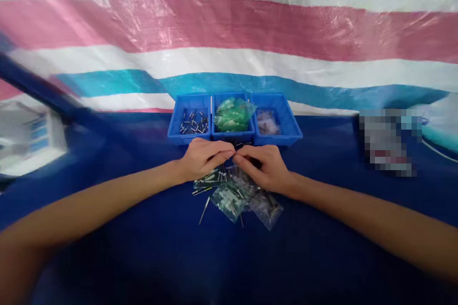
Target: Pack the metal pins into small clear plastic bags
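My left hand and my right hand meet at the fingertips, just in front of the blue bins. Both are closed in a pinch. What sits between the fingers is too small and hidden to make out. Right beneath them lies a pile of small plastic bags: a green-tinted bag and a clear bag, with thin metal pieces inside. Loose metal pins that look like blind rivets lie at the pile's left and front edges.
Three blue bins stand in a row: the left bin holds metal pins, the middle bin green bags, the right bin clear bags. A blurred-out object lies right on the blue table. Striped sheeting hangs behind.
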### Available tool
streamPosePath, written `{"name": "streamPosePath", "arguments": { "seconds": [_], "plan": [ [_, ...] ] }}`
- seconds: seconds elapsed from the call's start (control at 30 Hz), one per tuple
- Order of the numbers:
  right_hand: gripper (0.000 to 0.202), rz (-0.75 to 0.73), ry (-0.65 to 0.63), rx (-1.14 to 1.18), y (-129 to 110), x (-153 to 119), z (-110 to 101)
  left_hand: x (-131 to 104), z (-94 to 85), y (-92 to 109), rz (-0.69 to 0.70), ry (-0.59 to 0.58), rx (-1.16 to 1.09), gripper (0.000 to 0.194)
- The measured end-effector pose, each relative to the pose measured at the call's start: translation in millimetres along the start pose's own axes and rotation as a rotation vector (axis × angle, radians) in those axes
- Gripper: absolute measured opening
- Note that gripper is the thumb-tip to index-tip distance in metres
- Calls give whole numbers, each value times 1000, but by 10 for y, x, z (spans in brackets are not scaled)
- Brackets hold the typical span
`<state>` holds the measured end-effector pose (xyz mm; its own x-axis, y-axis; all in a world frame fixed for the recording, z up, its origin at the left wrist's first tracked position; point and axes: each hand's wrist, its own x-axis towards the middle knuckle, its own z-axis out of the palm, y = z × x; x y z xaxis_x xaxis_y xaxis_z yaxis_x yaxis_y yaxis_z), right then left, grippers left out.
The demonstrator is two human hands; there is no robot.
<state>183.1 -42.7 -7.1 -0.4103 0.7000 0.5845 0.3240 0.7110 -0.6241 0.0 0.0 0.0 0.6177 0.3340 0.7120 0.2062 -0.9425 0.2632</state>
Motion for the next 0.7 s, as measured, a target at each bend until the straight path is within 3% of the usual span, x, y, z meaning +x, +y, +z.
{"name": "streamPosePath", "arguments": {
  "seconds": [0.2, 0.33, 0.43, 0.6, 0.7],
  "plan": [
    [16, 10, -1, -12, -2, 23, 2, 4, -22, 24, -70, 40, 8, 15],
    [18, 22, -11, -15, -8, 27, 3, 6, -36, 61, -226, 216, 30, 14],
    [19, 30, -11, -19, -11, 28, 4, 45, -83, 87, -261, 308, 91, 16],
    [20, 40, -9, -25, -15, 29, -5, 163, -185, 23, -207, 252, 307, 18],
    [21, 43, -11, -30, -16, 27, -7, 200, -201, -60, -318, 194, 290, 23]
  ]
}}
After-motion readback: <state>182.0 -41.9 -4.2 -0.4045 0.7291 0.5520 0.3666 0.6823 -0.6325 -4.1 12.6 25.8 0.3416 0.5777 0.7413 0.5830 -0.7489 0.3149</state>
